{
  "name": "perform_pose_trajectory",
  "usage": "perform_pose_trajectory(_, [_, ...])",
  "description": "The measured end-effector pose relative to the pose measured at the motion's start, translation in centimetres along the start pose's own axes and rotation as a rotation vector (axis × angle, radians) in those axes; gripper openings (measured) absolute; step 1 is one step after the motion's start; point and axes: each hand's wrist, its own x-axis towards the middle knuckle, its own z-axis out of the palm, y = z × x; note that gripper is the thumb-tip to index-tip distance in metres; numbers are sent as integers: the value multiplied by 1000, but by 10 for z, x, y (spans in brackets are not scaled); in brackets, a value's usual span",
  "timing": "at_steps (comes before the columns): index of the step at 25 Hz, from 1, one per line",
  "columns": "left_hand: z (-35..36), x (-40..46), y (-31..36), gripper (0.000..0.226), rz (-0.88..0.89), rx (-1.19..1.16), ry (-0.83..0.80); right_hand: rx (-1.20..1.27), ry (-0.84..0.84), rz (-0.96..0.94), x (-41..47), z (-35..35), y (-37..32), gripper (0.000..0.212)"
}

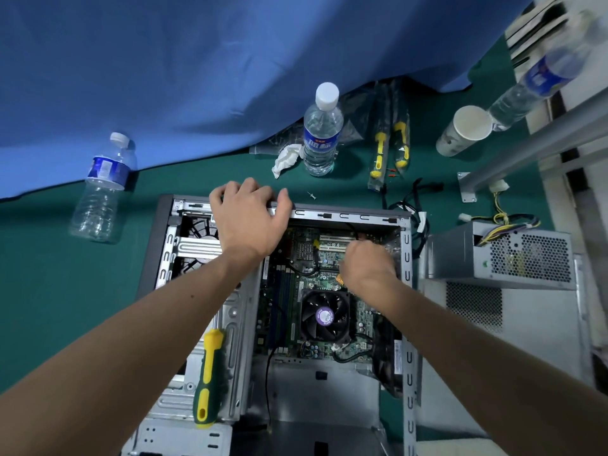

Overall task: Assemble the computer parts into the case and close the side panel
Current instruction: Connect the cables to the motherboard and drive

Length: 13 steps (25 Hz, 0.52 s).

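The open computer case (345, 214) lies on its side on the green table, with the motherboard (307, 255) and black CPU fan (325, 315) showing inside. My left hand (250, 218) grips the case's far top rim, fingers hooked over the edge. My right hand (368, 261) reaches down inside over the expansion slots at the motherboard's far right, fingers curled; what they touch is hidden. The grey power supply (500, 255) sits outside the case to the right, resting on a pale perforated panel (526, 324). A green and yellow screwdriver (210, 376) lies on the drive cage.
Three water bottles stand around: one (322, 136) behind the case, one (102, 189) at left, one (533, 83) at far right beside a paper cup (464, 130). Packaged screwdrivers (390, 149), a crumpled tissue (286, 158) and a loose screw (311, 195) lie behind the case.
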Motion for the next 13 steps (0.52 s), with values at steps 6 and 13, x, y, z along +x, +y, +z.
perform_pose_trajectory(6, [-1, -1, 0, 55, 19, -8, -18, 663, 79, 353, -3, 14, 0, 18])
perform_pose_trajectory(13, [-6, -1, -1, 54, 25, -53, -19, 822, 230, 210, -36, 14, -3, 5])
